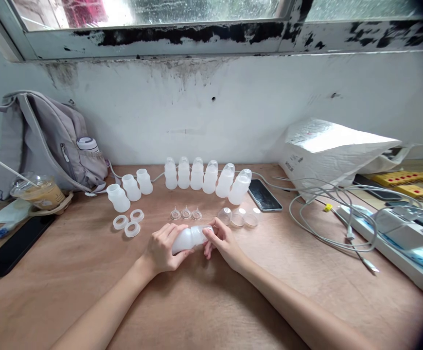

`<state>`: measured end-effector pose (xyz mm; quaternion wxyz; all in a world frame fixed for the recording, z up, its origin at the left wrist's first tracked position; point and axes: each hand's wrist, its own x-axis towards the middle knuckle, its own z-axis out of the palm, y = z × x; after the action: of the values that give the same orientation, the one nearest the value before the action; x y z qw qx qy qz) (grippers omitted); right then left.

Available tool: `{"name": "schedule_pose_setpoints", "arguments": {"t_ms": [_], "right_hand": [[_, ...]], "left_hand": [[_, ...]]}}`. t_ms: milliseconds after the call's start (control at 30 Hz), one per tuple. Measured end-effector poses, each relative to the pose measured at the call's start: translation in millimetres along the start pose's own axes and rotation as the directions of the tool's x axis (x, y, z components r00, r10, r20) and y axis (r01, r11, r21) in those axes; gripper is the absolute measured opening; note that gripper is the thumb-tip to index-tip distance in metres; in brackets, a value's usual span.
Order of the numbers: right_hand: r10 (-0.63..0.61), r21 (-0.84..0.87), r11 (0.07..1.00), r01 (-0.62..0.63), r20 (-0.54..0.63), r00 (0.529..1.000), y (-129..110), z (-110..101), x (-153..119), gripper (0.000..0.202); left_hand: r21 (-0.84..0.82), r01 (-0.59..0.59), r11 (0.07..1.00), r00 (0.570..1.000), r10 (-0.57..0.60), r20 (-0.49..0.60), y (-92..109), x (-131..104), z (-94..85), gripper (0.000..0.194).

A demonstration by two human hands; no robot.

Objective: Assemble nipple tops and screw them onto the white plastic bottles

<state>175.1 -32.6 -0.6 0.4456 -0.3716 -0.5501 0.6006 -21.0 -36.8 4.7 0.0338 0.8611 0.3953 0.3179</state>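
A frosted white bottle (184, 240) lies on its side between my hands, its top pointing right. My left hand (165, 248) wraps round its body. The fingers of my right hand (223, 239) pinch its top end, where a clear part shows. Beyond my hands are three clear nipples (185, 213) and three clear domed caps (237, 218). Three white rings (132, 229) lie to the left, in front of three open bottles (131, 187). Several capped bottles (210, 177) stand in a row towards the wall.
A grey backpack (51, 141), an iced drink (44, 192) and a black phone (16, 245) are at the left. Another phone (264, 195), a white bag (328, 150), looped cables (306, 233) and a power strip (397, 245) occupy the right side of the wooden table (182, 311).
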Motion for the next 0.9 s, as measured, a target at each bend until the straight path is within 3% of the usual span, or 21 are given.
{"name": "schedule_pose_setpoints", "arguments": {"t_ms": [633, 767, 900], "right_hand": [[-0.039, -0.044, 0.998, 0.035, -0.08, 0.996, -2, 8, 0, 0.028], [-0.049, -0.013, 0.999, 0.049, -0.05, 0.998, 0, 17, 0, 0.032], [-0.055, 0.053, 0.997, 0.055, -0.014, 0.998, 0, 18, -1, 0.031]], "left_hand": [[0.038, 0.054, 0.998, 0.998, -0.053, -0.031, 8, 1, 10.3, 0.044], [-0.046, 0.115, 0.992, 0.993, -0.116, -0.025, 14, 5, 15.0, 0.045], [-0.195, 0.137, 0.971, 0.99, -0.126, 0.065, 15, 4, 15.6, 0.049]]}}
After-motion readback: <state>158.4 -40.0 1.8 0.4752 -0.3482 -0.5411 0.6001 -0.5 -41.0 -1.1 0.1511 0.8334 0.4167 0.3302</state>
